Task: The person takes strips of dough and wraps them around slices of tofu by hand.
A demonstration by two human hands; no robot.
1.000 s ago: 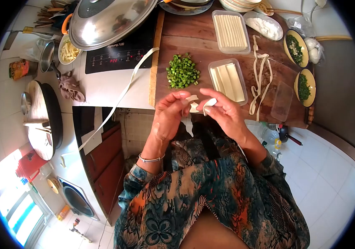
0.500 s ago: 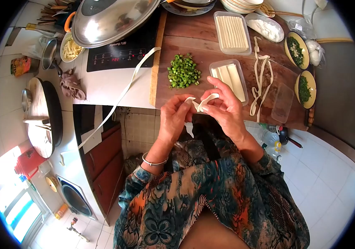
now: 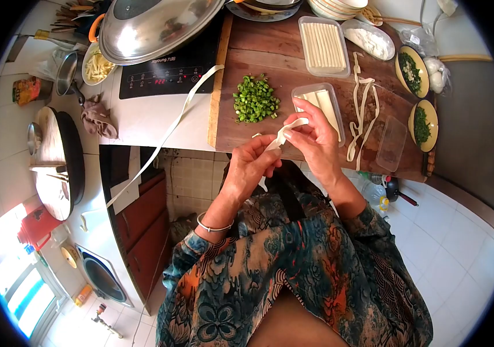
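White dough strip (image 3: 282, 136) links left hand (image 3: 251, 166) and right hand (image 3: 316, 146) near board edge (image 3: 228, 144).

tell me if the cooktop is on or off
On: red digits glow on the cooktop. Whether it is heating, I cannot tell.

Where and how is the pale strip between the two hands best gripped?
Pinch the pale strip by its flat faces: left hand from the left, on the near part; right hand from the right, toward the far end. It is narrow, thin and curved, so one pinch would probably let it droop.
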